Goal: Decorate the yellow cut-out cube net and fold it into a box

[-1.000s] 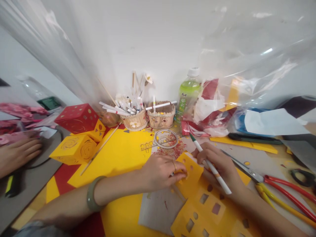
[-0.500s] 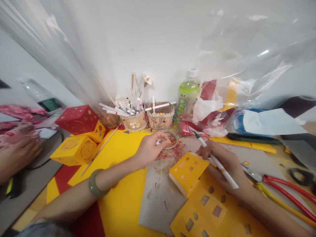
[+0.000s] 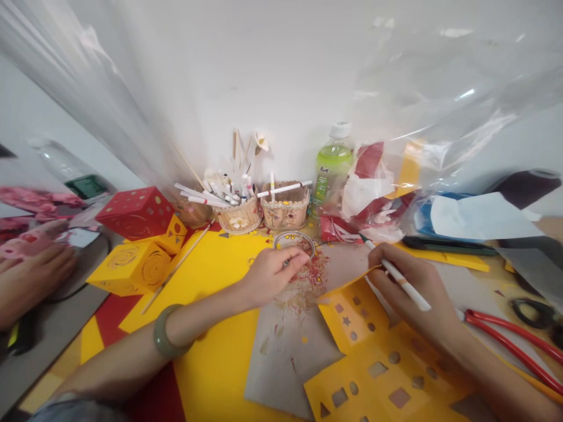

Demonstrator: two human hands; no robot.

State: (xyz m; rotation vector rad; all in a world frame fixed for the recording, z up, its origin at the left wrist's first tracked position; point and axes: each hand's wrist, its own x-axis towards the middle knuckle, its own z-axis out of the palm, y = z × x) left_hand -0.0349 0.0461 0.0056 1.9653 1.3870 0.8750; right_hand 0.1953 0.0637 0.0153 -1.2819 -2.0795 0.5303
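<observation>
My right hand (image 3: 409,281) is closed around a white marker pen (image 3: 407,287) with a dark green tip, uncapped and pointing up to the left. Its fingers also touch the upper edge of a folded yellow card (image 3: 352,313), punched with holes shaped as stars, circles and squares. More of that card, with larger holes, spreads toward me below. My left hand (image 3: 275,275), a green bangle on its wrist, is pinched closed over the grey board beside a round ring-shaped rim (image 3: 295,239). Whatever its fingers hold is hidden.
Yellow sheets (image 3: 215,351) and a grey board (image 3: 281,363) strewn with paper scraps cover the table. Left stand a red box (image 3: 136,212) and a yellow box (image 3: 132,268). Behind are pen baskets (image 3: 285,214) and a green drink bottle (image 3: 332,167). Red-handled pliers (image 3: 510,337) lie right. Another person's hand (image 3: 39,264) works far left.
My right hand has moved a little right, and the yellow card's small panel has tilted, showing more holes. My left hand has turned, hiding the small white piece seen in its fingers before.
</observation>
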